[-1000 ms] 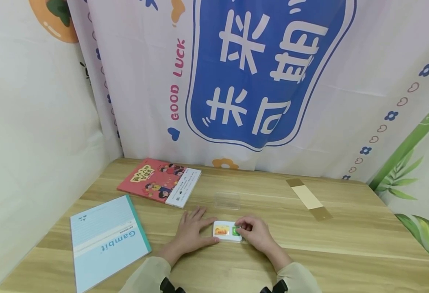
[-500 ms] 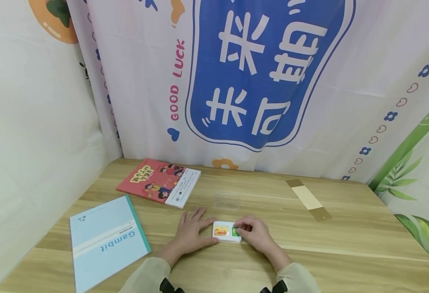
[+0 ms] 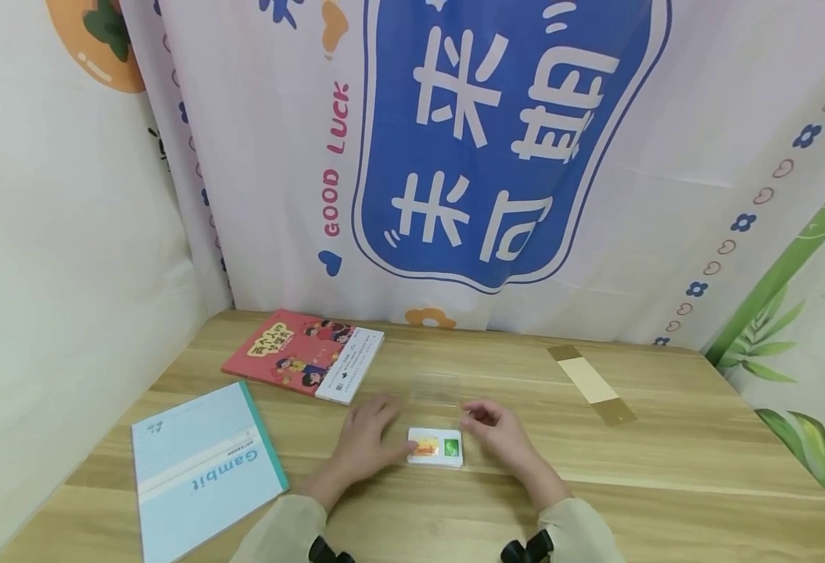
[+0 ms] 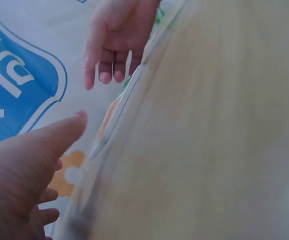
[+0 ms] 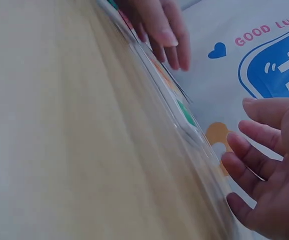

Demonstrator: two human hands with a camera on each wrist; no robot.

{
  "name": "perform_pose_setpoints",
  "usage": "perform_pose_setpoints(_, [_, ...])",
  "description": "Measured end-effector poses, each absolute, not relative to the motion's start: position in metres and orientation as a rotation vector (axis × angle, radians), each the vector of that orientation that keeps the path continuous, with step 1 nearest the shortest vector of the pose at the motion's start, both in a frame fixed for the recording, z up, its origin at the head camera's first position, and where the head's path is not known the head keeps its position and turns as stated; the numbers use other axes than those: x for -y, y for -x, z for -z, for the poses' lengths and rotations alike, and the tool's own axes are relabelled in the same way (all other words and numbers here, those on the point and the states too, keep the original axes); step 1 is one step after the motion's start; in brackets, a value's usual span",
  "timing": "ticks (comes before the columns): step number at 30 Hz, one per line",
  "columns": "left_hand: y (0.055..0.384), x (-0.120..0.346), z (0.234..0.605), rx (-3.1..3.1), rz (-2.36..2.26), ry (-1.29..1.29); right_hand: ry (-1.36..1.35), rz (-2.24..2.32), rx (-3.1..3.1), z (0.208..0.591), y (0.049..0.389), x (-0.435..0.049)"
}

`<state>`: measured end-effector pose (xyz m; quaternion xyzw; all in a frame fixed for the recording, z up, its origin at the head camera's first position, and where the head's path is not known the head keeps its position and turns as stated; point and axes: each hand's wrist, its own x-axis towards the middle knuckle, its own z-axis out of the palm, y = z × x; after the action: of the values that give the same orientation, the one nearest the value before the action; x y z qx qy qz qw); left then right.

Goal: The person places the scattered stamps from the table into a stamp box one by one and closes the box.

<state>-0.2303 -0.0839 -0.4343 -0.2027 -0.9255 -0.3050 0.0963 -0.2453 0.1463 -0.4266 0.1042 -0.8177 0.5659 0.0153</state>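
Observation:
A small white rectangular card-like piece (image 3: pixel 441 449) lies flat on the table in the head view. It bears an orange-yellow sticker (image 3: pixel 425 446) and a green sticker (image 3: pixel 451 448). My left hand (image 3: pixel 363 444) hovers at its left side, with the thumb tip overlapping the orange sticker's edge. To the right, my right hand (image 3: pixel 500 439) is off the piece, its fingers loosely bent and holding nothing. Both wrist views show relaxed, spread fingers. In the right wrist view the white piece (image 5: pixel 167 90) has a clear plastic rim around it. A clear plastic cover (image 3: pixel 435 389) lies just behind.
At the left on the wooden table (image 3: pixel 637 485) lie a light blue notebook (image 3: pixel 204 469) and, farther back, a red book (image 3: pixel 299 352). A beige strip with brown ends (image 3: pixel 588 378) lies back right. A printed cloth (image 3: pixel 285 219) hangs behind the table.
My right hand has let go of the green sticker and drawn back to the right, uncovering it. The left hand's fingers have shifted off the table. The head view has tilted slightly.

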Motion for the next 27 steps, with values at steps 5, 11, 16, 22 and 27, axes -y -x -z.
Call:
perform_pose_setpoints(5, [0.248, 0.08, 0.425, 2.72, 1.006, 0.44, -0.353, -1.679, 2.597, 0.422, 0.263, -0.149])
perform_pose_setpoints(11, [0.275, 0.074, 0.427, 2.756, 1.138, 0.402, -0.347, -1.648, 2.675, 0.422, 0.285, -0.15])
perform_pose_setpoints(16, [0.289, 0.073, 0.432, 2.795, 1.137, 0.424, -0.368, -1.489, 2.805, 0.426, 0.298, -0.149])
perform_pose_setpoints(22, [0.296, 0.073, 0.434, 2.846, 1.076, 0.43, -0.438, -1.186, 2.943, 0.428, 0.304, -0.145])
perform_pose_setpoints(27, [0.298, 0.074, 0.434, 2.885, 0.991, 0.452, -0.426, -1.09, 2.969, 0.43, 0.306, -0.142])
